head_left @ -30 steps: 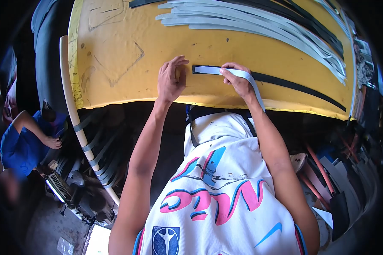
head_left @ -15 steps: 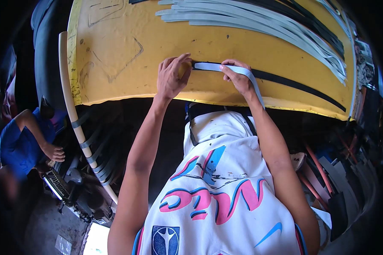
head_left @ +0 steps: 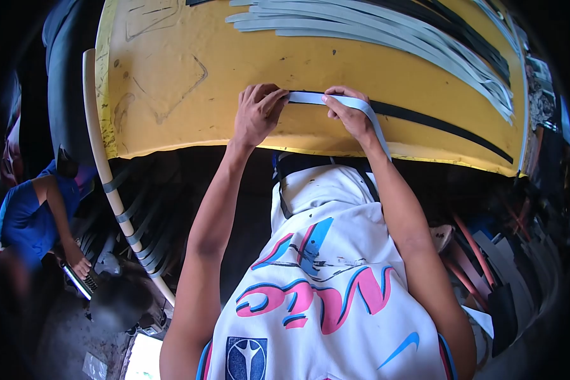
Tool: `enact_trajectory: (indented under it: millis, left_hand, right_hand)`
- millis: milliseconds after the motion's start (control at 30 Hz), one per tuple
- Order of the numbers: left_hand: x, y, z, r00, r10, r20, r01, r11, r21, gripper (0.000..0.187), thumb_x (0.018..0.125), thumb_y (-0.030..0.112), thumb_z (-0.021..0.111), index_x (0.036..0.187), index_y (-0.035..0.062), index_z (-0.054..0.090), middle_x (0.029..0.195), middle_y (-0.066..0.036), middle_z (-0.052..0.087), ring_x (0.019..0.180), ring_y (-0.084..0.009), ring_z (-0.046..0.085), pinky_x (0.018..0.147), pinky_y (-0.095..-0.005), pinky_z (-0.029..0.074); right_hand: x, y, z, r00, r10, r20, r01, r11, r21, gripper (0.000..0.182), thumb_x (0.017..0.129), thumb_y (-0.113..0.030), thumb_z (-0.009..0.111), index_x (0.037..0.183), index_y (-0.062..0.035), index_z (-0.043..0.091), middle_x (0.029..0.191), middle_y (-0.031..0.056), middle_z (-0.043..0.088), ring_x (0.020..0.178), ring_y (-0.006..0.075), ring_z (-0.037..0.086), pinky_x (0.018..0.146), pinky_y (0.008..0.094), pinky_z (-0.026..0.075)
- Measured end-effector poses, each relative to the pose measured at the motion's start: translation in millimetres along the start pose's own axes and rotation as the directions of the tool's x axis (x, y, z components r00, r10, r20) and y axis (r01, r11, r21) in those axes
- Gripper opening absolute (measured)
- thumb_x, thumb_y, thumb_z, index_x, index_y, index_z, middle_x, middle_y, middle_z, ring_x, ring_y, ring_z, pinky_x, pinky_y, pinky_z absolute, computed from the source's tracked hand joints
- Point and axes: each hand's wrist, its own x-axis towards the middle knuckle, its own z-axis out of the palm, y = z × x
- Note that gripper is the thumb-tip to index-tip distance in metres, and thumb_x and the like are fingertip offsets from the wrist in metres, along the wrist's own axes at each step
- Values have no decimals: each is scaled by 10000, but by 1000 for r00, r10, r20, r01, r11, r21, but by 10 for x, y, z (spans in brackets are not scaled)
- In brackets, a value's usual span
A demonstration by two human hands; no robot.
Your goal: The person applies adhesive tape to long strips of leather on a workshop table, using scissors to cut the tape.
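A long black strip (head_left: 437, 120) lies across the yellow tabletop (head_left: 164, 69), with a narrower pale strip (head_left: 307, 97) laid along its left part. At the left end of both strips is my left hand (head_left: 257, 114), its fingers closed over that end. My right hand (head_left: 349, 111) pinches the pale strip between thumb and fingers, just above the black one. From there the pale strip's loose length (head_left: 379, 133) bends down over the table's near edge beside my wrist. The tips of my left fingers partly hide the strip ends.
A bundle of pale strips (head_left: 361, 24) lies on the far side of the table, with black strips (head_left: 481, 44) beside it. Down the left edge runs a cream pole (head_left: 104, 145) with dark straps hanging on it. A person in a blue shirt (head_left: 28, 215) works at lower left.
My left fingers have closed down onto the strips' left end, which showed uncovered before. My right hand has shifted slightly left. The other person's hand has moved lower.
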Motion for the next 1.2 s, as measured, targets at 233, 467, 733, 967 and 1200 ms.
enact_trajectory:
  millis: [233,467,733,967,1200]
  left_hand:
    - [0,18,-3,1000,-1,-1,1,1000,14,191,862,165,749,1050,135,760,1055,-30,686,1003,-255,608,891,-385,451]
    - [11,68,-22,1000,7,9,-7,998,55,198,854,153,753,1049,125,769,1042,-18,700,988,-237,617,891,-367,454]
    - [8,66,-15,1000,19,13,-19,997,75,222,840,146,766,1062,132,764,1051,-18,694,985,-240,617,894,-370,453]
    - [12,72,-22,999,44,8,-45,996,77,237,839,110,774,1074,111,747,1036,-34,691,978,-244,626,869,-384,454]
    - [11,65,-18,998,50,23,-52,994,94,248,839,116,769,1086,115,742,1047,-32,687,978,-249,624,878,-391,449]
  right_hand:
    - [-7,0,18,1000,-15,-11,15,1000,8,234,885,-176,751,993,26,704,796,74,708,614,110,663,558,237,526]
    - [-16,-6,31,999,-37,-28,37,999,-11,202,884,-157,743,971,20,699,786,75,708,607,115,670,555,243,522]
    - [-12,8,50,999,-17,-50,16,1000,-13,200,885,-156,745,964,21,695,773,78,702,609,124,678,555,245,520]
    - [-4,66,58,996,-63,-59,64,998,15,195,885,-151,747,957,19,685,824,75,668,610,133,680,548,249,512]
    - [8,63,84,993,-82,-86,82,997,2,183,893,-143,763,949,12,683,769,52,670,574,88,624,513,220,474]
